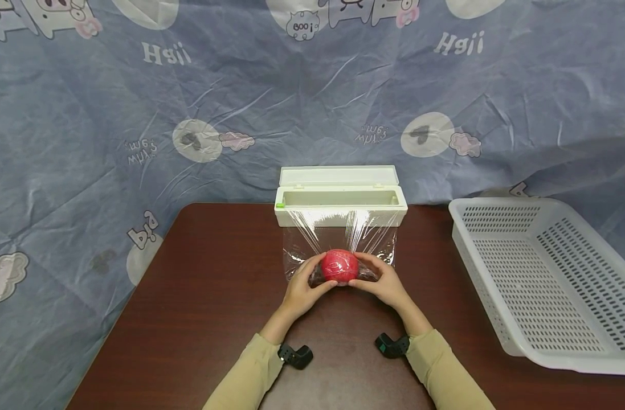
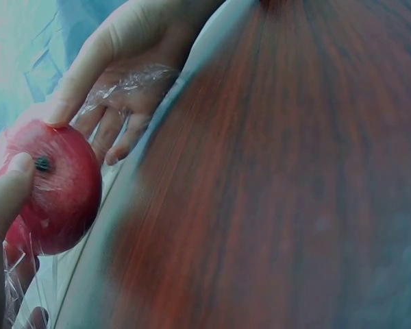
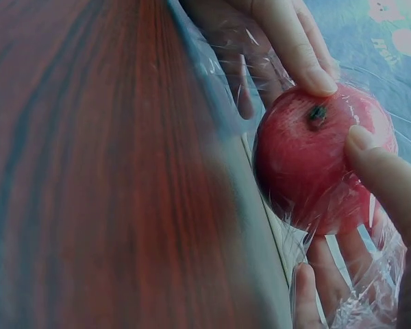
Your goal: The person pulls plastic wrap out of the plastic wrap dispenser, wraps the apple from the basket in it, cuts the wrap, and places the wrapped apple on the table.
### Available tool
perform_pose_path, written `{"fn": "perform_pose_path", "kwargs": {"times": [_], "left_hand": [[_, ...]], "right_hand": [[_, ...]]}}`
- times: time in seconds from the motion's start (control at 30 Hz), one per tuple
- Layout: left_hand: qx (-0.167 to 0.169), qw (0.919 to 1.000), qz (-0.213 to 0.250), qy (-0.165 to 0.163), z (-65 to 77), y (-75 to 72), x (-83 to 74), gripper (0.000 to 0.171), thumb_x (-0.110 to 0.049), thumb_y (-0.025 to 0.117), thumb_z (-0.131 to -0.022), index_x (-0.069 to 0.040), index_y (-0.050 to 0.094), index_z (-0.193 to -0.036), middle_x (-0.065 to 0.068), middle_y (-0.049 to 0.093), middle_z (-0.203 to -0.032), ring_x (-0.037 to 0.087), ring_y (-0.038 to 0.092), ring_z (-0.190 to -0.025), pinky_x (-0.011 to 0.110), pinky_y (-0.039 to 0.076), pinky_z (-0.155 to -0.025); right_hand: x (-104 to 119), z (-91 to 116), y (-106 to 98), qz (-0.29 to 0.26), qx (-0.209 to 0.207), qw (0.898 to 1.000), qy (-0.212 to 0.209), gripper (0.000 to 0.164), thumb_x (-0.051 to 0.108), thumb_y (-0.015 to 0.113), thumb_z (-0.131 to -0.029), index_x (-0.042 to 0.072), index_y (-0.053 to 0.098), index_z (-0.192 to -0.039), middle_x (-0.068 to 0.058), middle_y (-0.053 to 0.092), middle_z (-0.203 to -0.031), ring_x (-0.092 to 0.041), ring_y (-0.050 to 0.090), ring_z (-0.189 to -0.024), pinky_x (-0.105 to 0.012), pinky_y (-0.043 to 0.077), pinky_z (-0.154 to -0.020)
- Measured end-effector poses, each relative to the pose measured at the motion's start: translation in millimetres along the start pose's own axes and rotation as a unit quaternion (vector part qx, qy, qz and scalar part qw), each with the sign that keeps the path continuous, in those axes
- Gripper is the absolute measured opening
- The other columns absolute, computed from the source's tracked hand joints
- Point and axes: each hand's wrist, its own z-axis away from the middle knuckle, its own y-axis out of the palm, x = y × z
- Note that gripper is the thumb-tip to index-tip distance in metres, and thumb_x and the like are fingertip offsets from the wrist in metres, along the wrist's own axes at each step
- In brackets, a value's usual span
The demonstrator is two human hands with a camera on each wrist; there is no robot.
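A red apple (image 1: 339, 265) with a small green stem is held between both hands, covered by clear cling film (image 1: 298, 246). The left hand (image 1: 299, 294) grips its left side and the right hand (image 1: 388, 286) its right side. Both thumbs lie on the near face, close to the stem, in the wrist views. Film is bunched around the fingers and stretches back to a white cling film box (image 1: 343, 188), whose lid stands raised. The fingers behind the apple show only partly, through the film.
A white perforated basket (image 1: 466, 256) stands on the right of the dark brown table (image 1: 204, 285). Behind the table hangs a blue-grey printed cloth (image 1: 291, 114). Black straps with devices (image 1: 298, 357) sit on both wrists.
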Motion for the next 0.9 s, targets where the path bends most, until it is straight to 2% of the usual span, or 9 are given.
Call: {"fn": "perform_pose_path", "kwargs": {"times": [0.23, 0.47, 0.73, 0.9], "left_hand": [[-0.01, 0.9999, -0.007, 0.012, -2.2, 2.3, 2.3, 0.064, -0.035, 0.073, -0.081, -0.016, 0.048, -0.137, 0.004, 0.053, -0.131, 0.021, 0.049, -0.12, 0.047, 0.041, -0.094], [-0.009, 0.9998, -0.014, -0.011, -5.2, 2.1, 3.2, 0.065, -0.041, 0.072, -0.081, -0.016, 0.049, -0.137, 0.004, 0.053, -0.132, 0.022, 0.049, -0.121, 0.051, 0.04, -0.095], [-0.002, 0.9996, -0.008, -0.029, -9.7, 2.0, 6.5, 0.069, -0.04, 0.074, -0.08, -0.008, 0.05, -0.135, 0.006, 0.054, -0.132, 0.023, 0.049, -0.121, 0.049, 0.04, -0.097], [0.005, 0.9993, -0.01, -0.036, -11.4, 2.6, 7.2, 0.067, -0.041, 0.071, -0.082, -0.009, 0.048, -0.136, 0.007, 0.052, -0.134, 0.023, 0.046, -0.124, 0.051, 0.036, -0.1]], "right_hand": [[-2.7, -1.4, 0.1, -0.009, -0.006, 1.0, -0.01, 0.06, 0.001, 0.077, -0.075, -0.002, 0.052, -0.129, -0.019, 0.054, -0.128, -0.021, 0.051, -0.118, -0.026, 0.044, -0.094], [-6.5, -5.0, 1.7, -0.038, -0.008, 0.999, -0.02, 0.057, -0.004, 0.074, -0.076, -0.007, 0.05, -0.128, -0.024, 0.054, -0.125, -0.015, 0.055, -0.111, -0.039, 0.049, -0.089], [-5.9, -8.5, 1.6, -0.016, -0.01, 1.0, -0.003, 0.055, 0.0, 0.074, -0.078, -0.005, 0.051, -0.128, -0.022, 0.055, -0.125, -0.022, 0.054, -0.111, -0.035, 0.05, -0.086], [-6.5, -10.3, 2.7, -0.02, -0.02, 1.0, 0.003, 0.055, 0.0, 0.075, -0.078, -0.006, 0.052, -0.127, -0.023, 0.055, -0.124, -0.014, 0.056, -0.105, -0.043, 0.05, -0.085]]}}
